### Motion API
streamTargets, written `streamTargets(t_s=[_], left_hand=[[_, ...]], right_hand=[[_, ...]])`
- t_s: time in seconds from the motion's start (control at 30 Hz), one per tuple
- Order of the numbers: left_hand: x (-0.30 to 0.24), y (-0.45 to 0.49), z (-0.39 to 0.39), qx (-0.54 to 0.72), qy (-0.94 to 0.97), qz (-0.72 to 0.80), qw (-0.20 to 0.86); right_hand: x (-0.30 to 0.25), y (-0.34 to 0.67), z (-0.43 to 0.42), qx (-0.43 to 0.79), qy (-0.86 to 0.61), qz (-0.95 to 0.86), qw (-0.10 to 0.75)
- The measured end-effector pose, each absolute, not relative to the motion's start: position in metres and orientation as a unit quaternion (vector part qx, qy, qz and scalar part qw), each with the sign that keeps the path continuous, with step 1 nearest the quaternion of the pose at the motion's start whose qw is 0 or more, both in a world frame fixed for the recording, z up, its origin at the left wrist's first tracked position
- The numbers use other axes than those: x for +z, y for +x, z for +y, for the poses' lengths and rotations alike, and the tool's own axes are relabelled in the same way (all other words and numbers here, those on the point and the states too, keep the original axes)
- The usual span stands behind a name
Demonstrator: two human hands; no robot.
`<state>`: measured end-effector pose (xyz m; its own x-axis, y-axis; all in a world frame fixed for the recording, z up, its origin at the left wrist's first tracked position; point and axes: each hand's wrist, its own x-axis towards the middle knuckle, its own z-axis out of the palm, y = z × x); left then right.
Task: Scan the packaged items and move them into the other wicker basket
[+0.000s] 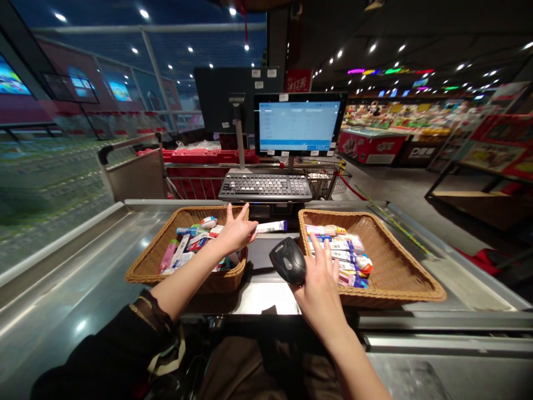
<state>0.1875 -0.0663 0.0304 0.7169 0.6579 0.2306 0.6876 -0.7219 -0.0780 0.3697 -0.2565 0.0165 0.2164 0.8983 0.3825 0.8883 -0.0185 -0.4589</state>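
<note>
Two fingers of the left hand [237, 232] point up and the rest fan out to the right, all spread wide. At their tips sits a slim white pack with a blue end [272, 226]. It touches the fingertips, but the palm side is hidden, so I cannot tell whether it is truly gripped. That hand hovers over the far right corner of the light-brown woven wicker basket on the left [141, 269], and the pack pokes out past the rim into the gap between the baskets. Inside the basket is a jumble of small pink, blue and white packets [187, 244]. Over to the right hand [320, 280]: its fingers [320, 250] are straight and close together, pointing away across the near left rim of the matching wicker basket on the right [410, 280], just by the colourful tubes and packs [347, 255] lying there. Tucked against the thumb side is a rounded black handheld barcode scanner [287, 260], held up over the brushed steel checkout counter [83, 261] between the baskets, with the thumb out of sight behind it. Further out, a grey till keyboard [266, 186] sits beyond the baskets, with a lit flat till screen [297, 125] above it and a red shopping trolley [195, 169] behind.
</note>
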Motion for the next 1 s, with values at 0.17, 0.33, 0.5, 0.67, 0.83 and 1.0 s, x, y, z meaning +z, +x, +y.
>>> streamTargets(t_s=[0.17, 0.33, 0.5, 0.67, 0.83, 1.0], left_hand=[[0.032, 0.188, -0.068, -0.08, -0.923, -0.367, 0.081], [0.033, 0.187, -0.068, -0.073, -0.925, -0.366, 0.077], [0.034, 0.188, -0.067, -0.072, -0.924, -0.368, 0.078], [0.035, 0.19, -0.068, -0.066, -0.923, -0.371, 0.08], [0.038, 0.201, -0.069, -0.075, -0.925, -0.36, 0.091], [0.04, 0.242, -0.073, -0.078, -0.949, -0.296, 0.072]], right_hand=[[0.017, 0.369, -0.256, 0.012, -0.709, -0.632, 0.313], [0.017, 0.369, -0.256, 0.012, -0.709, -0.632, 0.312], [0.015, 0.369, -0.256, 0.01, -0.708, -0.632, 0.314], [0.015, 0.368, -0.256, 0.013, -0.708, -0.627, 0.324], [0.014, 0.387, -0.262, -0.001, -0.712, -0.601, 0.363], [0.004, 0.448, -0.283, -0.029, -0.732, -0.551, 0.399]])
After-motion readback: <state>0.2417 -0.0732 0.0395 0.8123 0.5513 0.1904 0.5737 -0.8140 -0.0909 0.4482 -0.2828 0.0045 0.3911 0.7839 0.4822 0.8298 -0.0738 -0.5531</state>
